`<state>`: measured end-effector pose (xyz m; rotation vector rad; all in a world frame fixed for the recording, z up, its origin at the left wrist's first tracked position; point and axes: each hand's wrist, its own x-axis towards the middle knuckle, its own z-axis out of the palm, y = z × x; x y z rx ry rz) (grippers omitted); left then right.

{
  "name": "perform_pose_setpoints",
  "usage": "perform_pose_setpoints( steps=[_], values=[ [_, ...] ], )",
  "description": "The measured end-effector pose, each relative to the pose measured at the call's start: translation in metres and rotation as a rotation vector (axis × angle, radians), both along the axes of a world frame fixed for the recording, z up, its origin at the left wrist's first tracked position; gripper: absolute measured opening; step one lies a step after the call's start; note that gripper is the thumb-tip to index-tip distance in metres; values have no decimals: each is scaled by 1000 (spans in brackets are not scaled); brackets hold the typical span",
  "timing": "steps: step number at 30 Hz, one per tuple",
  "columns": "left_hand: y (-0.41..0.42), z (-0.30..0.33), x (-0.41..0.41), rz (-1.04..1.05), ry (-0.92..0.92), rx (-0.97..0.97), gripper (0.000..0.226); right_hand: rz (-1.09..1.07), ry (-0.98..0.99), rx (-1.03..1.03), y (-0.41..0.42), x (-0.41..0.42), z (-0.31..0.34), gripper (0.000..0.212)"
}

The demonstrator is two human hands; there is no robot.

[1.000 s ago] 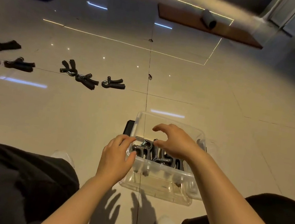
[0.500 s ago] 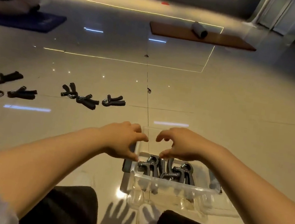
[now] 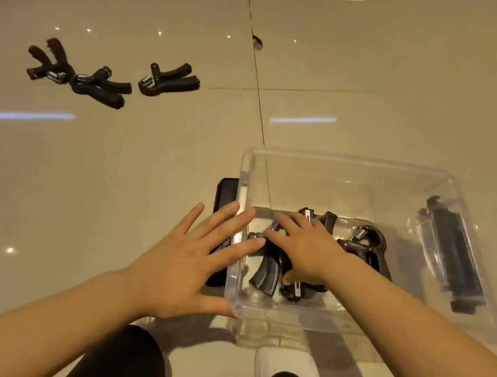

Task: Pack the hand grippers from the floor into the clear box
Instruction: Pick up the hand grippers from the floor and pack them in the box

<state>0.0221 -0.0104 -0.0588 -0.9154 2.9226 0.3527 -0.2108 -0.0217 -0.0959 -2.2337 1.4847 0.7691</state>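
Though blurred — unreadable gripper (image 3: 360, 245) markings

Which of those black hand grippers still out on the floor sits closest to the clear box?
Start at the clear box and look up-left across the bare floor. Three black grippers lie there; the nearest gripper lies alone, while the other two touch in a tangle further left.
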Motion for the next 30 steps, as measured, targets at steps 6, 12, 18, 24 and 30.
perform_pose_setpoints(
  steps=[6,12,18,24,30],
  values=[
    [5,-11,-3,20,139,58,95,39,41,6,-7,1,-19,99],
    [-3,-3,-1,-31,72,145,115,51,12,-71,-9,-4,-23,97],
    [2,-4,-3,3,105,138,95,57,-1,-89,-10,-5,-20,95],
    [3,-7,-4,8,131,138,95,166,45,47,-30,11,-23,112],
    [3,-8,-4,6,123,116,98,171,-56,106,-37,7,-31,108]
  ],
)
